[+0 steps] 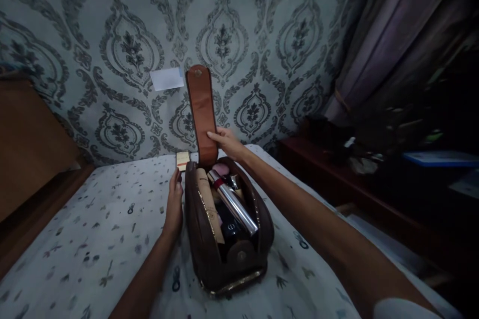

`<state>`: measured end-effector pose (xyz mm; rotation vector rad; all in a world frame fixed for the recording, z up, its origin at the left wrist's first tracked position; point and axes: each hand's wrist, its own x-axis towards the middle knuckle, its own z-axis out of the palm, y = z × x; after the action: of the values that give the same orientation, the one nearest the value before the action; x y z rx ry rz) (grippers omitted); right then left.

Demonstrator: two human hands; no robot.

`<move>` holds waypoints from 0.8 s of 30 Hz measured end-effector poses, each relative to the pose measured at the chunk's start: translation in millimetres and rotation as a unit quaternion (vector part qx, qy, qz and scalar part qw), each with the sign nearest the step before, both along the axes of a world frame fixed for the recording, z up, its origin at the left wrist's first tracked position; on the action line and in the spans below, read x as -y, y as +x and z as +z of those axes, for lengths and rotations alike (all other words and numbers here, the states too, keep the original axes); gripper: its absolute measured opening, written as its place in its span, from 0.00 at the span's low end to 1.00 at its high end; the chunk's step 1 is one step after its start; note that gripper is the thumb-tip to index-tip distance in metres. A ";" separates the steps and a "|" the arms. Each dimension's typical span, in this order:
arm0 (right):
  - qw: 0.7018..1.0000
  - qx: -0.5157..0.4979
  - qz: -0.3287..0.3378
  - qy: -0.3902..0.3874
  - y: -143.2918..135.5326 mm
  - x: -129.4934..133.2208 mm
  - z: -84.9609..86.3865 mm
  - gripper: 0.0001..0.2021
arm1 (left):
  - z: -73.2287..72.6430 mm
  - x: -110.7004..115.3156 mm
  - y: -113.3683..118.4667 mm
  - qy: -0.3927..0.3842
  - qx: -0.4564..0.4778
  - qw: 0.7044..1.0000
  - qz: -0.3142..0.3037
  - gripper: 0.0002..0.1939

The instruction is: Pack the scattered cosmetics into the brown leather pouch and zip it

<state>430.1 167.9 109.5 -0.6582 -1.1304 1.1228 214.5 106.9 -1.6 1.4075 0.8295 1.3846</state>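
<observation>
A dark brown zippered bag (pixel 204 264) lies unzipped on the patterned sheet, its brown strap flap (pixel 202 104) raised upright at the far end. My right hand (pixel 227 142) pinches the flap low down, thumb on its inner face. Against the bag's left side rests my left hand (pixel 174 207), fingers pointing up and holding nothing. Inside the bag are a silver tube (pixel 235 204) with a dark red band, a beige tube (pixel 209 204), a pink round item (pixel 220 169) and a dark case (pixel 230 228).
Behind the bag sits a small yellowish box (pixel 183 159) near the wallpapered wall. A white paper (pixel 166 79) is on the wall. At left stands a brown box (pixel 30 144); a dark red cabinet (pixel 310 164) with clutter is at right.
</observation>
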 end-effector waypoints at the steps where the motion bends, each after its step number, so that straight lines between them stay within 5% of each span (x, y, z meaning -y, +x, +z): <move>1: 1.000 0.004 -0.002 0.003 0.7 2.6 -4.8 0.17 | 3.6 7.4 2.4 0.009 0.003 1.000 0.001 0.35; 7: 0.999 -0.028 -0.026 0.017 0.0 0.8 -23.1 0.18 | 9.0 30.6 14.3 0.027 0.015 0.999 0.017 0.32; 24: 0.994 -0.070 -0.049 0.062 -15.0 -5.9 -26.6 0.18 | 12.4 31.5 20.5 0.038 -0.012 0.997 0.063 0.25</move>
<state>415.2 173.8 82.9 -0.5236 -1.0276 0.9908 235.0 75.4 10.9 1.4534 0.9031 1.5124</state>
